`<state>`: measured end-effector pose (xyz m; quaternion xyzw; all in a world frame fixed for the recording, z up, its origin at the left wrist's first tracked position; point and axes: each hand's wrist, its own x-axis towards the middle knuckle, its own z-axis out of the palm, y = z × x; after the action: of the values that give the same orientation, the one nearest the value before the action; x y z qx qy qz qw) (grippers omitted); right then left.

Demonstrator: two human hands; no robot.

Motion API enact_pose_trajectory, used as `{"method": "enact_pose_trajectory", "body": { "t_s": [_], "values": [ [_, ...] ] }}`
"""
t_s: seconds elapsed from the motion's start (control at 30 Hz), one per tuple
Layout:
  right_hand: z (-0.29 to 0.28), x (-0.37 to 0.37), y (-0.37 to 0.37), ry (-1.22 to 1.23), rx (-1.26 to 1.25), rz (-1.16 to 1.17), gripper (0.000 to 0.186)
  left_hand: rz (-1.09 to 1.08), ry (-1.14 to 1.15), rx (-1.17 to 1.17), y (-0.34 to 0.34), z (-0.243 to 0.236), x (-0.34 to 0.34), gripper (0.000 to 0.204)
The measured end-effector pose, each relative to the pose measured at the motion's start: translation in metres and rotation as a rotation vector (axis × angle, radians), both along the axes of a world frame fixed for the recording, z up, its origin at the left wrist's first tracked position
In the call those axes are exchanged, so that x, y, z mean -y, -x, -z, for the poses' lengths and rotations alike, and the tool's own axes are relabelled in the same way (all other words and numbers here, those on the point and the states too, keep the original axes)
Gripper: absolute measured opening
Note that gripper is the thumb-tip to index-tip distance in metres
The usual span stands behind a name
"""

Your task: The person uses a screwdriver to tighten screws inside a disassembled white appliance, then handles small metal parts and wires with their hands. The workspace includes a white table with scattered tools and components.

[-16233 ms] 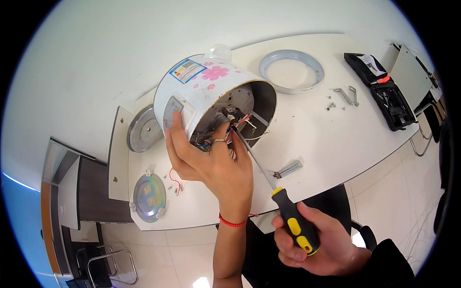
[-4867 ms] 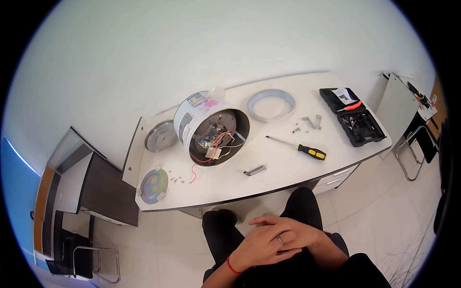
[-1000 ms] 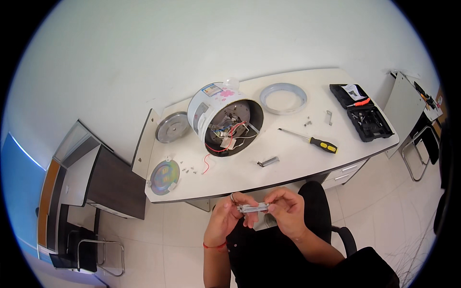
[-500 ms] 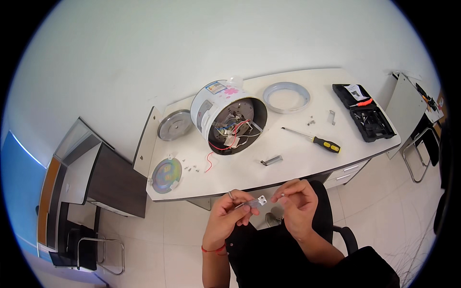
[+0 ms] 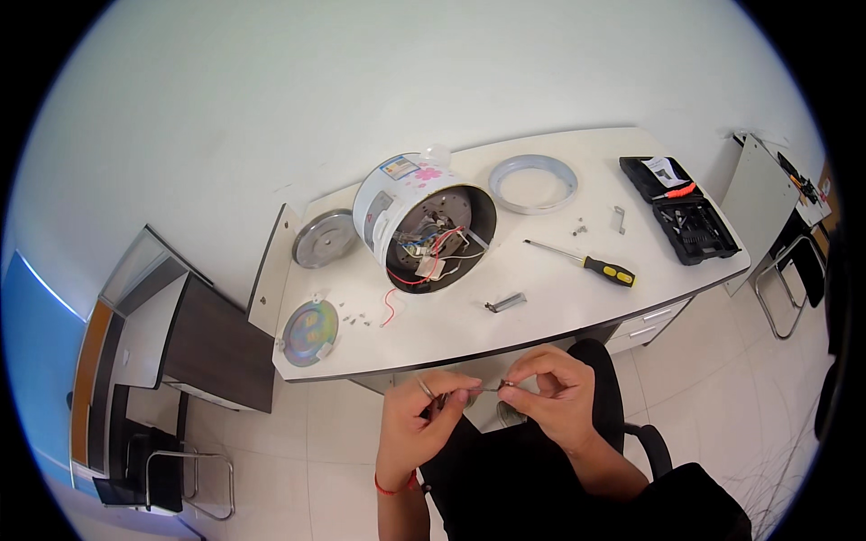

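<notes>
Both hands are held together below the near edge of the white counter, over the person's lap. The left hand and the right hand each pinch one end of a small metal part; fingers of both are closed on it, and it spans the gap between them. Its exact kind is too small to tell.

On the counter, a white rice cooker body lies tipped on its side, open underside toward the person, with red and white wires spilling out. A yellow-and-black screwdriver lies to its right, apart from it. A small metal bracket rests near the front edge. A grey ring lies behind, and an open black tool case sits at the far right. Left of the cooker are a round metal plate and a shiny disc, with loose screws beside the disc.
</notes>
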<state>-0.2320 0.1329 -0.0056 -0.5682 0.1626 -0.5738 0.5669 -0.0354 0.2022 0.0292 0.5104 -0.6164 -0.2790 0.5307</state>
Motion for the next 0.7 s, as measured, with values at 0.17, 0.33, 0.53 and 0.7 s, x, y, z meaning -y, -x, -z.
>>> {"method": "enact_pose_trajectory", "body": {
  "t_s": [0.17, 0.33, 0.53, 0.7],
  "values": [
    [0.003, 0.004, 0.002, 0.014, 0.063, -0.111, 0.025, 0.018, 0.061, 0.052, 0.003, -0.004, -0.003, 0.018],
    [0.011, 0.008, 0.002, 0.061, 0.154, -0.206, 0.025, 0.125, 0.09, 0.103, 0.0, -0.005, -0.003, 0.02],
    [0.016, 0.009, 0.004, 0.074, 0.17, -0.29, 0.027, 0.134, 0.089, 0.122, -0.001, -0.006, -0.005, 0.022],
    [0.014, 0.01, 0.004, 0.153, 0.125, -0.255, 0.024, 0.196, 0.057, 0.093, -0.002, -0.008, -0.006, 0.025]
  ]
}}
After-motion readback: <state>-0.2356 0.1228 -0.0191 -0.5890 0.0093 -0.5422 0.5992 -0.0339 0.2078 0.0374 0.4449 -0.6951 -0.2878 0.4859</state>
